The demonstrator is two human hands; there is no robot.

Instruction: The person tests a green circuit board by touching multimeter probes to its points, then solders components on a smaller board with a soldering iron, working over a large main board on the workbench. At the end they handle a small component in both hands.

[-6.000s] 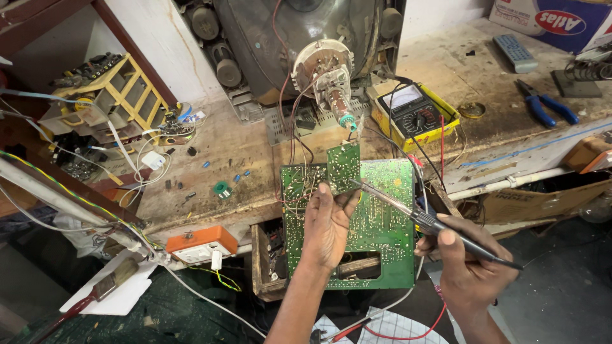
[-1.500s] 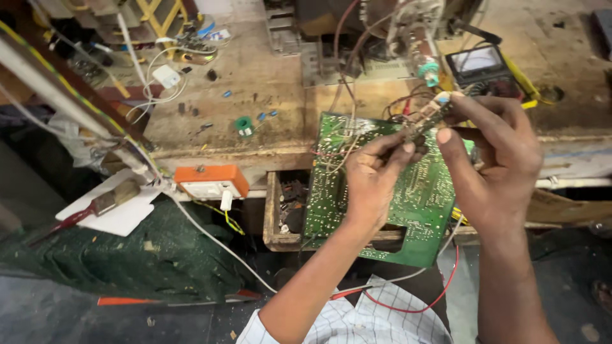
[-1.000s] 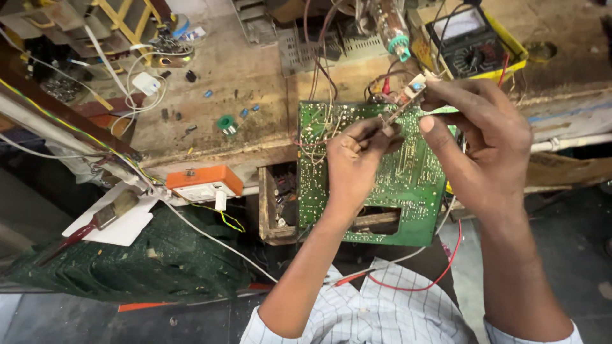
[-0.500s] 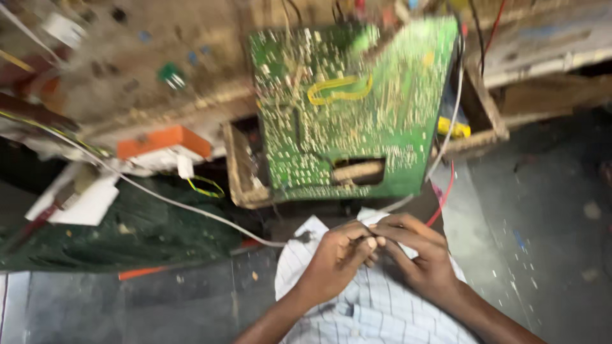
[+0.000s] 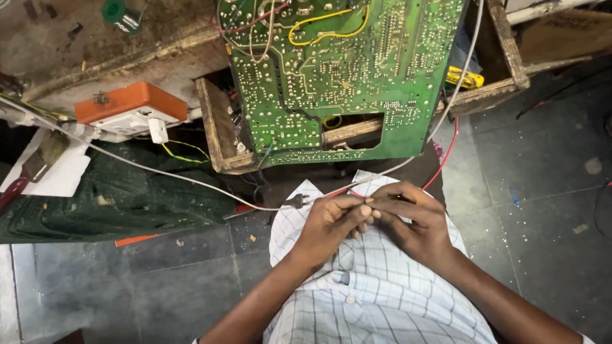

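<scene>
I see both hands down over the lap now, well below the tabletop [image 5: 127, 57]. A second ago they were raised at the green circuit board [image 5: 338, 76], the fingers working at its upper edge; half a second ago they had already dropped to the lap, and they sit there the same way in this moment, only larger in view as the head has tipped further down.

The left hand [image 5: 331, 220] and the right hand [image 5: 414, 220] meet fingertip to fingertip above the checked shirt [image 5: 376, 299]. Both grips are closed together on a small dark part [image 5: 376, 202] pinched between them; it is too small and too covered for me to tell what it is. A thin white wire [image 5: 191, 181] runs in from the left across the dark cloth [image 5: 115, 197] and reaches a small dark connector [image 5: 295, 202] just beside the left fingers. A red wire [image 5: 446, 156] curves down from the board's lower right edge toward the right hand.

The board itself has not moved: it leans over the open wooden drawer [image 5: 220, 137] at the tabletop's front edge, solder side toward me, with a yellow wire [image 5: 325, 28] looped across its upper part. An orange and white box [image 5: 131, 108] sits at the left edge of the tabletop.
</scene>
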